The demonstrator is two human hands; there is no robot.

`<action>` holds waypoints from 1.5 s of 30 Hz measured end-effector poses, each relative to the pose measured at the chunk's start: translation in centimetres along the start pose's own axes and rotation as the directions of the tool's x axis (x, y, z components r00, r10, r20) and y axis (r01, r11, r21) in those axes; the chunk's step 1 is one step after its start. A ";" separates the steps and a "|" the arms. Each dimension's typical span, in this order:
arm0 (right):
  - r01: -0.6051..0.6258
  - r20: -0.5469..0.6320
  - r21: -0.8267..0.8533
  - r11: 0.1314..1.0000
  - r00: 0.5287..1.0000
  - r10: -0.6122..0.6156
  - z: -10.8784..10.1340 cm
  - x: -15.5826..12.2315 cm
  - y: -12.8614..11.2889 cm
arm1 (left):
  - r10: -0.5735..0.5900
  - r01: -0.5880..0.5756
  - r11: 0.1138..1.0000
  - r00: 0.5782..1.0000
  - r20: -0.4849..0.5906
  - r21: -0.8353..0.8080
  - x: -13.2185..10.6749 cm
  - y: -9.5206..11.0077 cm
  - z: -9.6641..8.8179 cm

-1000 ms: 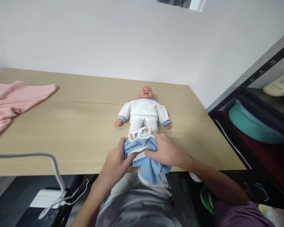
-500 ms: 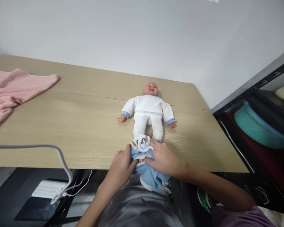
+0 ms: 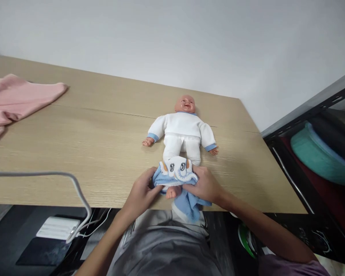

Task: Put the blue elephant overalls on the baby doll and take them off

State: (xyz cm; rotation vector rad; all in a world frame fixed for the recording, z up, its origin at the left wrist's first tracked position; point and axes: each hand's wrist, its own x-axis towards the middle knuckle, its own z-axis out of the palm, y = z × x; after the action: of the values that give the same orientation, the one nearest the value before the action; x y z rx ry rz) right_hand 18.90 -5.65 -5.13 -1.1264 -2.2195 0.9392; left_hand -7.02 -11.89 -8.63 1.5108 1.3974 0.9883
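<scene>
A baby doll (image 3: 182, 124) in a white top with blue cuffs lies on its back on the table, head toward the wall. Over its lower legs sit small blue doll pants (image 3: 163, 178) with a white elephant face on them. One bare foot pokes out below the elephant; the other foot is hidden. My left hand (image 3: 142, 191) pinches the left side of the pants, and my right hand (image 3: 205, 186) grips the right side. The second blue pant leg, with a white cuff, droops over the table's front edge.
Pink cloth (image 3: 20, 99) lies at the left of the wooden table (image 3: 97, 145). A grey cable (image 3: 57, 174) arches over the left front edge, near a white power bank (image 3: 58, 228) below. On the right, a teal basin (image 3: 318, 151) stands on a shelf.
My hands have spread apart, stretching the pants wider. The elephant face has flattened and turned up, and the doll's foot shows more fully through the opening. The view has shifted slightly.
</scene>
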 end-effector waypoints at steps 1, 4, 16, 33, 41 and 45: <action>0.039 0.004 -0.027 0.999 0.999 -0.039 -0.4 0.5 0.3 | 0.026 -0.026 1.000 0.999 0.027 0.016 0.5 0.1 -0.6; 0.219 0.068 -0.063 0.974 0.974 -0.215 -1.8 2.2 1.0 | 0.124 -0.139 0.987 0.980 0.154 0.086 2.0 1.0 -2.5; 0.213 0.272 0.205 0.955 0.925 -0.265 -5.1 6.3 3.2 | -0.010 0.061 0.986 0.950 0.312 -0.154 4.2 3.0 -4.2; -0.098 0.413 0.298 0.950 0.910 -0.036 -7.1 3.3 6.6 | 0.133 -0.150 0.980 0.983 0.124 0.133 7.1 4.1 -5.6; -0.131 0.218 0.592 0.795 0.976 -0.001 -4.3 3.0 7.2 | 0.053 -0.396 0.890 0.582 0.811 0.227 15.9 11.3 -3.3; -0.198 0.322 0.561 0.804 0.947 0.008 -4.8 2.7 6.8 | 0.133 -0.193 0.980 0.408 0.903 -0.057 20.0 11.1 -1.8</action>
State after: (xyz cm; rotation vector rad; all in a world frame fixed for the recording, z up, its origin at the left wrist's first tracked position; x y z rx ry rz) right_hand 24.03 1.19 -6.86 -0.8455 -1.8594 1.8039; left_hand -3.54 7.77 2.62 1.8167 0.4564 0.0762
